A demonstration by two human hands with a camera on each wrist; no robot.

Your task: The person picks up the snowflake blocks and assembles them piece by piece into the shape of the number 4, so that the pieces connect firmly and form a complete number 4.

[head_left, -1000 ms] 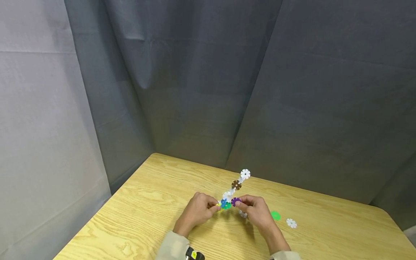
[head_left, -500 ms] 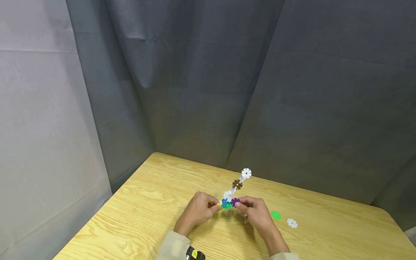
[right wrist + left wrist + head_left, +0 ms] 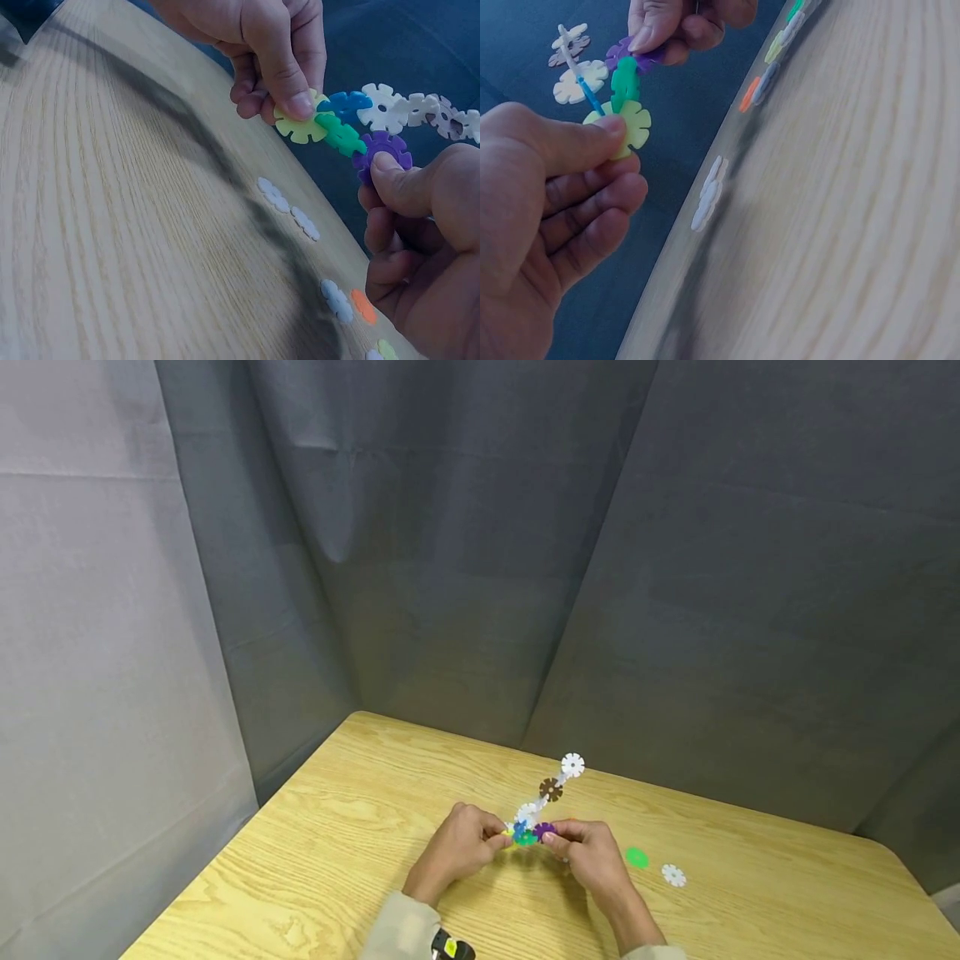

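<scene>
A chain of notched plastic discs (image 3: 542, 802) is held just above the wooden table (image 3: 337, 852) between both hands. My left hand (image 3: 495, 835) pinches the yellow disc (image 3: 626, 124) at the chain's near end. A green disc (image 3: 341, 135) joins it to a purple disc (image 3: 382, 154), which my right hand (image 3: 553, 837) pinches between thumb and finger. From the blue disc (image 3: 345, 101) the chain rises away through white pieces and a brown disc (image 3: 551, 790) to a white disc (image 3: 572, 765) at the far tip.
A loose green disc (image 3: 637, 858) and a loose white disc (image 3: 672, 875) lie on the table right of my hands. More white discs (image 3: 274, 195) and an orange disc (image 3: 364, 306) lie under the hands. Grey curtains (image 3: 525, 568) close off the table's far edges.
The chain's far tip has drifted slightly right and down. Both hands keep their pinch and have barely moved.
</scene>
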